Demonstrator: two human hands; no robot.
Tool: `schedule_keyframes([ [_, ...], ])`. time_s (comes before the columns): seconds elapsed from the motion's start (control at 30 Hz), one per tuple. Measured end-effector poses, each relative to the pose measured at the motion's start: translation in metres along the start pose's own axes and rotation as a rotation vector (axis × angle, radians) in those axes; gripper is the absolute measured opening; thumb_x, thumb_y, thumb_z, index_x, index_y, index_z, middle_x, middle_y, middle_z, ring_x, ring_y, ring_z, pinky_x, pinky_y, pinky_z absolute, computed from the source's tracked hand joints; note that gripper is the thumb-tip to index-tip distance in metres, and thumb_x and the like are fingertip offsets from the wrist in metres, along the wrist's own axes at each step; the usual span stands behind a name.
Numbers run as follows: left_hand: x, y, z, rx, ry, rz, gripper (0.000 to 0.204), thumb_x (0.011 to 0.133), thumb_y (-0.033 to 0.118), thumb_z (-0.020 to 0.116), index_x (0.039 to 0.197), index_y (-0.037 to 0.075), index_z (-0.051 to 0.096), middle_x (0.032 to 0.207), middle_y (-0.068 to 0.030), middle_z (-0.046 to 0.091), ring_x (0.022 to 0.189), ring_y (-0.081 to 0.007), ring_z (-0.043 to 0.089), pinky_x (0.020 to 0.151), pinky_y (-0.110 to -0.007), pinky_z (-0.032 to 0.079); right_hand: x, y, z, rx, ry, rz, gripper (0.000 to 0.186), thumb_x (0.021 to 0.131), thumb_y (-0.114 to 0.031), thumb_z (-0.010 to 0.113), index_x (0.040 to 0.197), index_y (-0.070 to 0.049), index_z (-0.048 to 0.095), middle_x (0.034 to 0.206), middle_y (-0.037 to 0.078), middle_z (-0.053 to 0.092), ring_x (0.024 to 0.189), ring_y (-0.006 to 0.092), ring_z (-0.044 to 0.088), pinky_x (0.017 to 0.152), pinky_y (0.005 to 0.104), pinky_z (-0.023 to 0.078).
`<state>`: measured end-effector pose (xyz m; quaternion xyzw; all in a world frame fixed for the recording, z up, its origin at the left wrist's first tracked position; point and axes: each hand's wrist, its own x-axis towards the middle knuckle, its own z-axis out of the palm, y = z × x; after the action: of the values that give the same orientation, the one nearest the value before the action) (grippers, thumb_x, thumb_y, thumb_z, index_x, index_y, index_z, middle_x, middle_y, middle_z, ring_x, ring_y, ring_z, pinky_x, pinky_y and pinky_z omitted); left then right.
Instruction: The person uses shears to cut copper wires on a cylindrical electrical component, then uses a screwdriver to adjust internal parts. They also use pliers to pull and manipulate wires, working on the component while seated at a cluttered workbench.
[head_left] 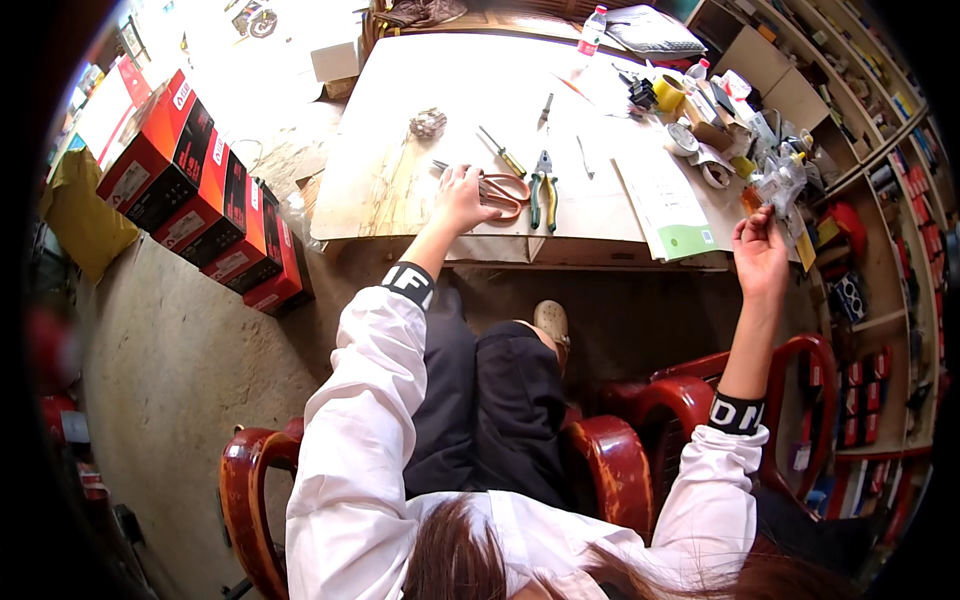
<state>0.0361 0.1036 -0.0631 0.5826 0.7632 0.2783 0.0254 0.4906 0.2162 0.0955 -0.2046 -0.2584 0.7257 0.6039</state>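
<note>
My left hand is over the table's near edge, fingers closed across the middle of a pair of scissors. The brown looped handles of the scissors stick out to its right, and a blade tip shows past the fingers on the left. Just right of the handles lie pliers with green and yellow grips, opened a little. A screwdriver rests beyond the scissors. At the table's right end my right hand pinches the lower edge of a clear plastic bag; what the bag holds is unclear.
The pale table carries a crumpled bundle, a green-and-white booklet, a bottle and a heap with yellow tape. Red and black boxes stand left, shelves right. Wooden chair arms flank me.
</note>
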Motion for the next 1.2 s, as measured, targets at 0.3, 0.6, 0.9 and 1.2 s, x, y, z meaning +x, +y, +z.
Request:
schedule_keyframes([
  [0.3, -0.014, -0.036, -0.005, -0.105, -0.108, 0.050, 0.103, 0.064, 0.031, 0.086, 0.149, 0.009, 0.034, 0.148, -0.0223, 0.036, 0.137, -0.0426, 0.032, 0.114, -0.047, 0.031, -0.113, -0.029, 0.095, 0.022, -0.373, 0.062, 0.027, 0.097, -0.006, 0.057, 0.123, 0.002, 0.057, 0.111, 0.005, 0.067, 0.092, 0.0120, 0.063, 0.106, 0.0378, 0.041],
  [0.6, -0.044, -0.009, -0.021, -0.044, -0.087, 0.070, 0.101, 0.068, 0.023, 0.084, 0.151, 0.009, 0.028, 0.151, -0.0205, 0.032, 0.138, -0.0419, 0.032, 0.115, -0.046, 0.030, -0.199, 0.020, 0.121, -0.076, -0.486, 0.132, 0.019, 0.099, -0.014, 0.058, 0.112, 0.000, 0.057, 0.092, 0.004, 0.061, 0.073, 0.0093, 0.054, 0.108, 0.0370, 0.040],
  [0.9, -0.053, -0.020, -0.028, -0.002, -0.119, 0.016, 0.091, 0.073, 0.014, 0.077, 0.150, 0.010, 0.029, 0.151, -0.0199, 0.034, 0.137, -0.0388, 0.035, 0.115, -0.044, 0.031, -0.223, 0.033, 0.125, -0.053, -0.474, 0.135, 0.017, 0.099, -0.016, 0.058, 0.108, -0.002, 0.058, 0.091, 0.004, 0.063, 0.074, 0.0109, 0.059, 0.108, 0.0393, 0.040],
  [1.2, -0.099, 0.081, -0.081, -1.002, 0.213, 0.066, 0.036, 0.085, 0.005, 0.063, 0.120, -0.001, 0.063, 0.127, -0.0161, 0.059, 0.110, -0.0264, 0.060, 0.095, -0.034, 0.048, -0.234, 0.083, 0.111, -0.091, -0.418, 0.260, 0.023, 0.103, -0.014, 0.051, 0.113, 0.003, 0.061, 0.103, 0.016, 0.066, 0.094, 0.0233, 0.069, 0.083, 0.0295, 0.057],
])
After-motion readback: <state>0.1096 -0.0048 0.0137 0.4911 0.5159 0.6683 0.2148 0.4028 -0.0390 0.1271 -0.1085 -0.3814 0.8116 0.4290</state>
